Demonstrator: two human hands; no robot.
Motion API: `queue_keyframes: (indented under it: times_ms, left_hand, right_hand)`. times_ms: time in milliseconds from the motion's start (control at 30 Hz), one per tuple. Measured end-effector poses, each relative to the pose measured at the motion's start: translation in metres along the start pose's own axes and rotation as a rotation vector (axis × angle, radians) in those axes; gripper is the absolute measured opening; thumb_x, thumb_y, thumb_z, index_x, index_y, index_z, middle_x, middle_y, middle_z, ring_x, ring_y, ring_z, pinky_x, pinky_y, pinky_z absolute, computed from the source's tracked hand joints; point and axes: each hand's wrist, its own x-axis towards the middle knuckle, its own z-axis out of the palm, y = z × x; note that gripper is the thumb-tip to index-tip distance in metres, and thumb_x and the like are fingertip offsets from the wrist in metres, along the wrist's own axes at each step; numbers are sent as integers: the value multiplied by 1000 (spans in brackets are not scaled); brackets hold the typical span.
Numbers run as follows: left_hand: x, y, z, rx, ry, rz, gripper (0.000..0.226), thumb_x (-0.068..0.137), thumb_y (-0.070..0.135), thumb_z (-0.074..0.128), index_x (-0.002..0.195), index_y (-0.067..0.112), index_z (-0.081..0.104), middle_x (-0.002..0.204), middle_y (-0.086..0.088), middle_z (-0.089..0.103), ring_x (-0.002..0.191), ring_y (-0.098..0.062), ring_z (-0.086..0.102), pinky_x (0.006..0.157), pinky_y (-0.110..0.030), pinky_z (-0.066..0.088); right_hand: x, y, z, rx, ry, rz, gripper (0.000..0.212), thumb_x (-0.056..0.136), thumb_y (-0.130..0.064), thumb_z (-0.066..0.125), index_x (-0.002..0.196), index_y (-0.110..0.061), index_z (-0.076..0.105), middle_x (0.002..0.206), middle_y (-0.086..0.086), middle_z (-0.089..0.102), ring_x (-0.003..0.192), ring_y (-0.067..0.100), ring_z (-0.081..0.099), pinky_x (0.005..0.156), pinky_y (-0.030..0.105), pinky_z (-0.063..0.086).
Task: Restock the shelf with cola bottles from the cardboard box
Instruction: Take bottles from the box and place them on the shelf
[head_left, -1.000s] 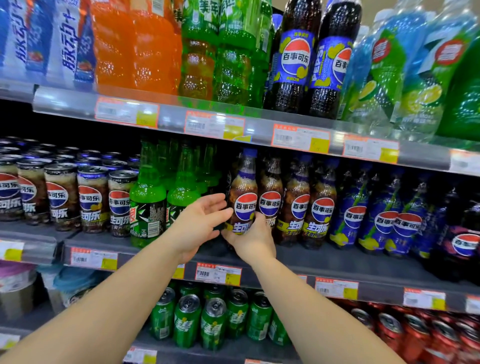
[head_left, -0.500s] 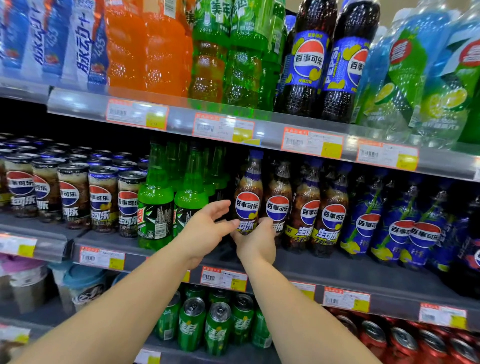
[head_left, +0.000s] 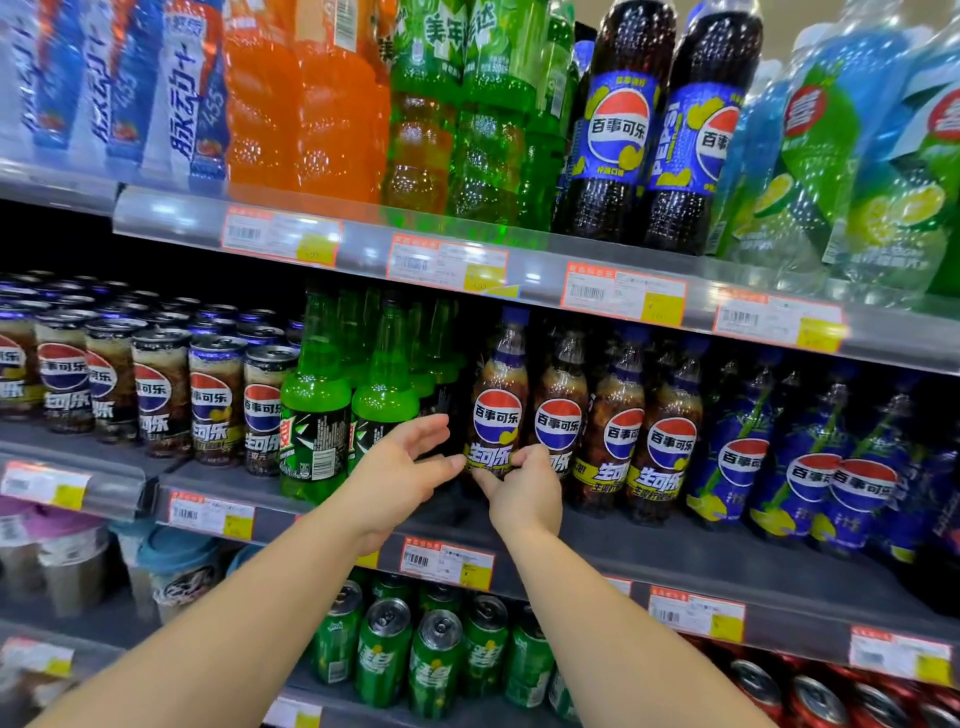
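A cola bottle (head_left: 497, 410) with a brown body and a red-white-blue label stands upright at the front of the middle shelf (head_left: 675, 551), leftmost in a row of like cola bottles (head_left: 618, 431). My right hand (head_left: 525, 493) grips its lower part from the front, fingers curled against the label and thumb at the left. My left hand (head_left: 400, 467) is beside the bottle on its left, fingers spread and relaxed, with the thumb tip at the bottle's lower edge. The cardboard box is out of view.
Green bottles (head_left: 317, 421) stand just left of the cola bottle, with cola cans (head_left: 156, 395) further left. Blue-label bottles (head_left: 810, 467) fill the right. Big bottles (head_left: 618, 124) line the top shelf, green cans (head_left: 436, 654) and red cans (head_left: 815, 696) the shelf below.
Both hands stay at the same cola bottle. My left hand has closed in a little on its left side. The view has drifted left and up.
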Motion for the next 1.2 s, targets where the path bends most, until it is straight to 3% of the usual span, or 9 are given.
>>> queue_keyframes:
  times_ms: [133,500,600,700,800,900,1033,1133,1200]
  left_hand:
    - [-4,-4,0,4,28,-5,52,88,14,65,135,26,46,139,6,51,101,8,52,78,-24,46]
    - [-26,-3,3,66,93,-14,49,89,15,64,134,27,48,136,10,52,115,3,50,85,-27,47]
    - [-43,1,-9,56,107,-23,42,89,15,64,127,29,52,129,11,57,114,1,54,90,-28,49]
    - [-67,6,-32,73,163,-11,37,88,14,65,121,28,58,121,10,64,108,-3,61,91,-30,52]
    - [-95,11,-74,121,275,24,33,86,10,67,115,24,61,117,5,67,105,-9,65,92,-32,52]
    - [-128,13,-131,153,437,30,29,85,13,68,112,24,62,112,6,69,97,-2,66,81,-21,55]
    - [-190,17,-240,228,628,23,27,83,19,71,109,24,65,106,9,70,95,-7,67,73,-16,52]
    - [-248,24,-338,357,753,-34,30,83,23,72,112,23,64,111,4,69,100,-13,65,82,-26,49]
    - [-290,31,-401,419,845,-78,36,81,24,74,115,21,64,112,3,68,98,-13,64,80,-27,48]
  right_hand:
    - [6,3,-1,26,11,-29,39,79,-27,76,82,-18,38,86,2,59,80,24,56,68,30,40]
    - [11,3,-2,22,-11,-41,36,78,-32,75,74,-16,44,82,3,58,76,24,52,64,30,36]
    - [-2,-7,-9,53,-29,-110,37,79,-36,74,69,-18,43,70,-4,54,69,21,52,56,30,34]
    - [-34,-22,-10,132,-57,-307,34,80,-36,72,64,-25,44,61,-10,51,59,4,49,50,15,32]
    - [-74,-47,8,224,-193,-440,31,79,-36,73,63,-26,47,58,-10,53,59,-2,51,54,11,37]
    - [-113,-85,49,238,-372,-484,27,78,-36,73,66,-27,51,63,-10,58,59,0,53,54,13,39]
    - [-178,-150,134,254,-604,-499,18,80,-38,71,78,-27,57,73,-10,61,72,11,59,65,28,47]
    - [-246,-206,205,271,-738,-559,18,83,-39,68,86,-25,57,79,-11,60,74,10,57,65,26,45]
    - [-295,-244,252,274,-799,-572,19,83,-42,67,90,-27,57,84,-13,60,78,10,57,68,29,46]
